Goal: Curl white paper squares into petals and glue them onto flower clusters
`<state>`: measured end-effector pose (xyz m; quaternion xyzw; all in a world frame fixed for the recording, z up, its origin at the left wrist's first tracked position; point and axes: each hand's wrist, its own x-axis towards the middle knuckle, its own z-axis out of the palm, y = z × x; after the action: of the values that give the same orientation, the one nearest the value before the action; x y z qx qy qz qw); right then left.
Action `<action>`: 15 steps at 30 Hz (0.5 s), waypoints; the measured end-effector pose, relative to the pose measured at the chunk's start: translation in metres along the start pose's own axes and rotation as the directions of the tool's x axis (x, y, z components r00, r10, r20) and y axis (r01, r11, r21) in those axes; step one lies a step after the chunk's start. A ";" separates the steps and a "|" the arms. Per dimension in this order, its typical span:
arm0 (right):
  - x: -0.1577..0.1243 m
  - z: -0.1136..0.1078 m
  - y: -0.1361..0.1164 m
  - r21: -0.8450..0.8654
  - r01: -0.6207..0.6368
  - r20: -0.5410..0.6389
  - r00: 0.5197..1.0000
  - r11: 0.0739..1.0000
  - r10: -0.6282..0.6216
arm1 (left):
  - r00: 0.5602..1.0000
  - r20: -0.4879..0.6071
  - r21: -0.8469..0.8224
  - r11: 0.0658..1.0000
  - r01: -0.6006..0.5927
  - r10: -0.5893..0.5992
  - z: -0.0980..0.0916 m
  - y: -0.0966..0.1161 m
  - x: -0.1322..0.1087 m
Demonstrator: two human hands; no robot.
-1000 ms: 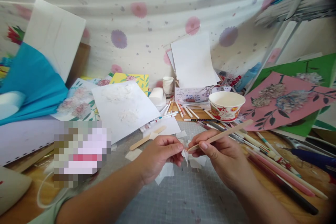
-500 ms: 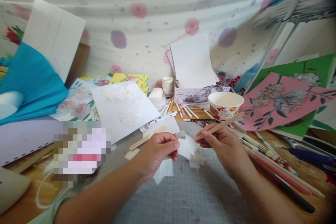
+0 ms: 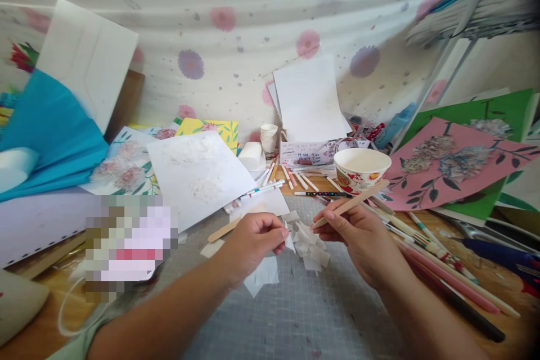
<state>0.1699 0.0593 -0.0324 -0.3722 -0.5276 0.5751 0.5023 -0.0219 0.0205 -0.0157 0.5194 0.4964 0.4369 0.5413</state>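
Between the fingertips of my left hand [image 3: 264, 236] is a small white paper piece [image 3: 289, 241], seen narrow and folded or edge-on. My right hand [image 3: 352, 230] grips a flat wooden stick [image 3: 354, 202] that slants up to the right, its lower end near the fingertips. Several loose white paper squares [image 3: 314, 252] lie heaped on the grey cutting mat [image 3: 312, 309] between my hands. More white squares [image 3: 261, 277] rest below my left hand. Another wooden stick [image 3: 223, 229] lies behind my left hand, partly hidden by it.
A white paper bowl [image 3: 363, 171] stands behind my right hand. White card with raised petals [image 3: 202, 174] leans at the back left. Pens and brushes [image 3: 447, 270] lie at the right, near a pink flower picture [image 3: 459, 163]. Small stacked cups [image 3: 269, 138] stand at the back.
The white paper piece at my left fingertips showed a broad face before; now it looks narrow, and more of the heap behind shows. Both hands have barely moved.
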 end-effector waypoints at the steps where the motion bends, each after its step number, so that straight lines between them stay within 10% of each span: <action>1: -0.002 0.003 -0.002 0.040 -0.001 0.018 1.000 0.999 0.000 | 1.000 0.022 -0.007 1.000 0.004 -0.004 0.001 -0.001 0.000; 15: -0.013 0.016 -0.003 0.240 -0.034 0.161 0.987 0.970 -0.006 | 0.991 0.130 -0.306 0.949 0.077 -0.038 0.008 -0.010 -0.003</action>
<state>0.1578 0.0425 -0.0279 -0.2644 -0.4894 0.6668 0.4959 -0.0147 0.0155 -0.0261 0.4388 0.4024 0.4608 0.6582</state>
